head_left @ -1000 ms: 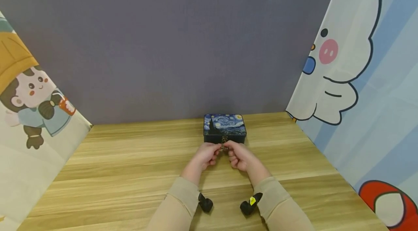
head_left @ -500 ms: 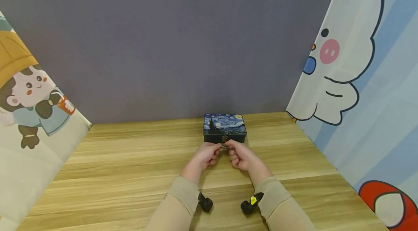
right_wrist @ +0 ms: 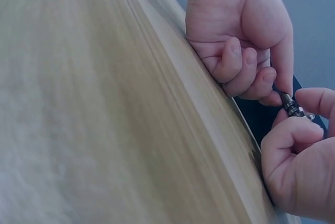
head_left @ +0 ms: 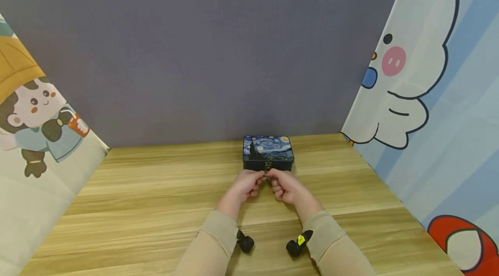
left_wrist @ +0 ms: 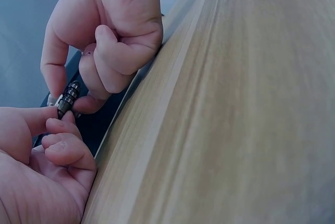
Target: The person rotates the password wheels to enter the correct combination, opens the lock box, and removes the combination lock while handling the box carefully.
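Observation:
A dark tin box [head_left: 269, 148] with a swirling night-sky picture on its lid stands closed at the back of the table. Its brass-coloured latch [head_left: 267, 166] faces the person. Just below the latch, a small combination padlock [left_wrist: 68, 98] with ringed dials is between both hands. My left hand [head_left: 245, 185] pinches one end between thumb and index finger. From the other side, my right hand [head_left: 286, 186] pinches the opposite end. The remaining fingers of both hands are curled in. Fingertips cover much of the padlock [right_wrist: 292, 106], and its numbers are too small to read.
The wooden table [head_left: 156, 198] extends on both sides of the arms. Behind the box rises a grey panel [head_left: 218, 59]. Cartoon-printed sheets flank the table at left [head_left: 58, 180] and right [head_left: 448, 150]. Black wrist devices [head_left: 245, 242] sit by both cuffs.
My right fingertips have shifted slightly down and left, closer to the left ones, so less of the padlock shows between them. The left hand and the box have stayed in place.

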{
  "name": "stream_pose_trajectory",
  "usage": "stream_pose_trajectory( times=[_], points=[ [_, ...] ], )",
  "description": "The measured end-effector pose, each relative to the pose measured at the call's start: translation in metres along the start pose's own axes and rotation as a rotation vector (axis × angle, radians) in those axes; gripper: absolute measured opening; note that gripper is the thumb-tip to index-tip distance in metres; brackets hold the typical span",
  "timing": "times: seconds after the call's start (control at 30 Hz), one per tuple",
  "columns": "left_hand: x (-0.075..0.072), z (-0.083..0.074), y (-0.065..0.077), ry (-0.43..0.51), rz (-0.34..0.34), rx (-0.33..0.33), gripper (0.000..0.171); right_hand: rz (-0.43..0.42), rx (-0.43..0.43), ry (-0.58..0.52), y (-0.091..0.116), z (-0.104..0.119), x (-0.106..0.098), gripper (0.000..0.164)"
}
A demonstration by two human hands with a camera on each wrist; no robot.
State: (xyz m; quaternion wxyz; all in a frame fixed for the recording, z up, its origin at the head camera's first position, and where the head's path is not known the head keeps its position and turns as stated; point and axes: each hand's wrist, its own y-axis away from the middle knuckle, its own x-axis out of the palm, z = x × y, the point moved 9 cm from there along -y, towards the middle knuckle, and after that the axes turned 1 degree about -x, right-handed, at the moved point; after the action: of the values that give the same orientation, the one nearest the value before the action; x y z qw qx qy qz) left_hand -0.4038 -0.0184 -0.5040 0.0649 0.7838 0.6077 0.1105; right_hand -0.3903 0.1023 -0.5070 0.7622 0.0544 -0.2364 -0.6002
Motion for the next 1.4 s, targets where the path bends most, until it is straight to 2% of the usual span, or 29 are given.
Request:
stream_pose_trajectory(
  times=[0.43,1.4],
  points=[
    [-0.0013,0.0013,0.0001,-0.024,0.003,-0.005,0.029,-0.026,-0.013,0.012,-0.0006,-0.0007,-0.0002,0.023],
    [0.0005,-0.0002,0.0023,-0.029,0.007,0.019,0.030,-0.031,-0.002,0.020,-0.0006,-0.0010,-0.0003,0.017]
  ],
)
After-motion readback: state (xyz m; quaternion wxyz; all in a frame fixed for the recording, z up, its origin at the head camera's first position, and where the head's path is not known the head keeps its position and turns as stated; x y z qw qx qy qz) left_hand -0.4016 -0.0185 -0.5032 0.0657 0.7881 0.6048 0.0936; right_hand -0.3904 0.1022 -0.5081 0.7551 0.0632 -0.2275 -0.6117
